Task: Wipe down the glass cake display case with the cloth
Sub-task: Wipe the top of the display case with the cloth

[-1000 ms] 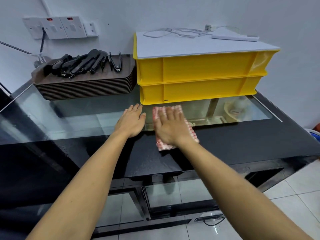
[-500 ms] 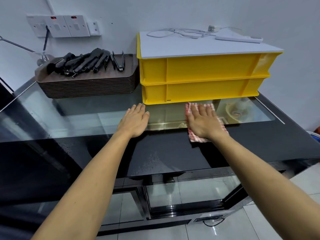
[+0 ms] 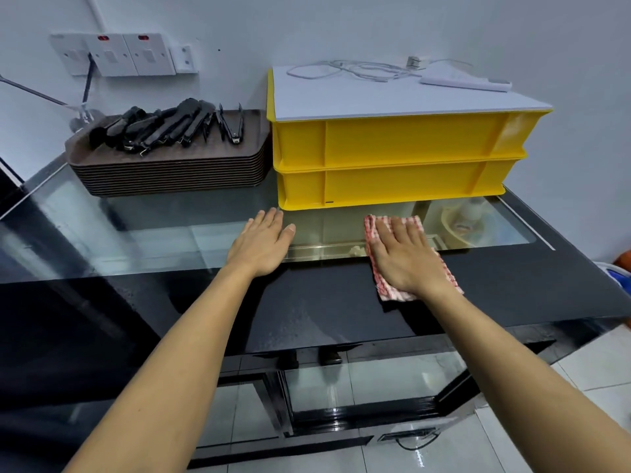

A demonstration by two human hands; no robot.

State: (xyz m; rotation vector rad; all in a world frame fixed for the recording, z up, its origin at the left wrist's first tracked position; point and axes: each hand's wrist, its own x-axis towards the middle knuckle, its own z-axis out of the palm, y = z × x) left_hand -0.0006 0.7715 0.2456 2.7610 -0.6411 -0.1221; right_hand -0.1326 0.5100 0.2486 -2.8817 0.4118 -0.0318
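On top of the glass cake display case (image 3: 143, 233), the right hand (image 3: 404, 259) is pressing flat, fingers straight, on a red-and-white checked cloth (image 3: 392, 291) near two stacked yellow plastic crates (image 3: 392, 162); the left hand (image 3: 261, 245) is resting flat, holding nothing.

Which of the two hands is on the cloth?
The right hand presses flat on the checked cloth; the left hand rests on bare glass.

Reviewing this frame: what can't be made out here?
Head view only:
- cloth: middle hidden under the right hand.
- display case interior: glare on the glass, contents unclear.
- yellow crates: contents hidden by the white board.
- left hand: palm contact not visible.
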